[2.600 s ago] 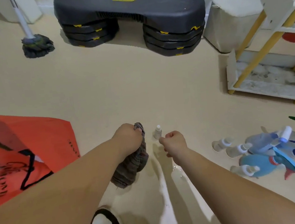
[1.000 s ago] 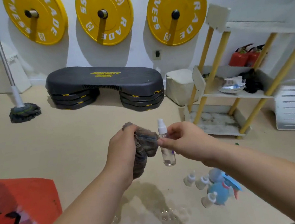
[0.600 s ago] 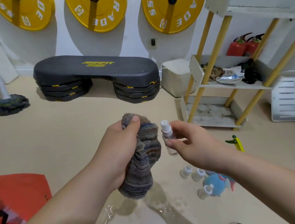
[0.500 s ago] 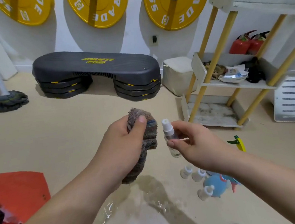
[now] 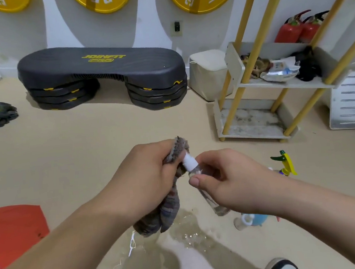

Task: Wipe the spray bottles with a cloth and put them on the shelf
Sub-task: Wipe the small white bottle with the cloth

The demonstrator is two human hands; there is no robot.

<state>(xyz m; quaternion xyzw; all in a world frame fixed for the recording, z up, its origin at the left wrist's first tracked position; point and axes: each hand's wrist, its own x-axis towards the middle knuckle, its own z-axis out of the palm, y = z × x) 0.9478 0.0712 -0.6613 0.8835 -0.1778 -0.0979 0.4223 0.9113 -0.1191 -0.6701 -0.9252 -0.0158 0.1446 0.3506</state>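
Cloth (image 5: pixel 169 201) meets bottle (image 5: pixel 194 171) now, apart a moment ago. My left hand (image 5: pixel 146 180) grips the cloth against the cap, my right hand (image 5: pixel 225 181) pinches the bottle just beside it. Wiping begins; the shelf (image 5: pixel 255 125) beyond my right hand comes later.

A single head-worn wide-angle camera is looking forward and down from the person's head height. It is framing the left hand (image 5: pixel 146 180) and the right hand (image 5: pixel 225 181) close in at centre, with both forearms (image 5: pixel 63 240) entering from the bottom edge. It is taking in the floor (image 5: pixel 88 153) ahead, with the wall (image 5: pixel 141 26) and the shelf (image 5: pixel 296 84) farther off.
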